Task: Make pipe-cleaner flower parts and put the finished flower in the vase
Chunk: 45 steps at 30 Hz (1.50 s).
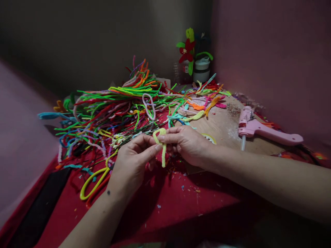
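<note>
A pale yellow pipe cleaner [163, 156], bent into a small loop with one end hanging down, is held between both hands above the red cloth. My left hand [134, 155] pinches it from the left, thumb and forefinger at the base of the loop. From the right, my right hand [187, 143] grips the loop's side between thumb and fingers. Parts of the other fingers are hidden behind the hands. Just beyond the fingers lie thin dark stems with whitish tips [117, 140].
A big heap of coloured pipe cleaners [116, 96] spreads across the back left. On the right, a pink glue gun [271, 131] rests on a wooden board [219, 120]. Yellow-handled scissors [86, 187] lie left. A red flower [187, 51] stands by a lidded container [201, 70] behind.
</note>
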Available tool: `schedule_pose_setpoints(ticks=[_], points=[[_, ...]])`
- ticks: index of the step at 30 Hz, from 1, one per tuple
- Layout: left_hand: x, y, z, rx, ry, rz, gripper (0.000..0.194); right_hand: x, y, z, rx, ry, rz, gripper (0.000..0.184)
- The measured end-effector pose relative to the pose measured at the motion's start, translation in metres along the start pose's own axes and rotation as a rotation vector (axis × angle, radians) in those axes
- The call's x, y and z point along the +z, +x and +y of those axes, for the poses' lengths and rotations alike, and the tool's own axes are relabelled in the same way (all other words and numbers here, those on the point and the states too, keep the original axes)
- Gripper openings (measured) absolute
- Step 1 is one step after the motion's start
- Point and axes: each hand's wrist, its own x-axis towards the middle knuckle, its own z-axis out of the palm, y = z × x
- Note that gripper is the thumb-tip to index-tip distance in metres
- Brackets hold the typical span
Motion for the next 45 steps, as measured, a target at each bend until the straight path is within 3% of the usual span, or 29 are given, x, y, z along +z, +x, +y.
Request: schedule_pose_setpoints(ticks=[3, 8, 11, 15, 19, 23, 27, 33, 39, 45], points=[[0.002, 0.0, 0.0, 0.05, -0.053, 0.027, 0.018, -0.001, 0.001, 0.0, -0.024, 0.025, -0.026, 0.016], [0.005, 0.004, -0.003, -0.019, -0.173, -0.084, 0.031, -0.002, 0.002, 0.0, -0.037, -0.009, -0.067, 0.017], [0.005, 0.006, -0.007, 0.062, -0.093, -0.111, 0.028, -0.003, 0.004, -0.001, -0.044, -0.042, -0.021, 0.016], [0.003, 0.004, -0.006, 0.159, 0.122, -0.059, 0.029, -0.004, 0.005, -0.005, -0.061, 0.0, 0.023, 0.019], [-0.001, 0.001, -0.004, 0.137, 0.25, -0.094, 0.028, -0.002, 0.003, -0.011, -0.085, 0.035, 0.059, 0.018], [-0.004, 0.0, -0.005, 0.088, 0.241, -0.143, 0.023, -0.002, 0.002, -0.013, -0.08, 0.054, 0.052, 0.014], [-0.004, 0.002, -0.006, 0.086, 0.166, -0.07, 0.021, -0.005, 0.003, -0.009, -0.117, -0.019, 0.005, 0.015], [-0.004, 0.003, -0.002, -0.062, 0.038, -0.051, 0.018, -0.007, 0.006, -0.005, -0.148, -0.126, 0.013, 0.019], [-0.002, 0.002, 0.002, -0.093, -0.03, -0.027, 0.018, -0.006, 0.004, -0.005, -0.076, -0.094, -0.081, 0.016], [-0.006, 0.004, -0.001, -0.043, -0.002, 0.05, 0.016, -0.006, 0.001, -0.001, 0.033, -0.256, -0.133, 0.006]])
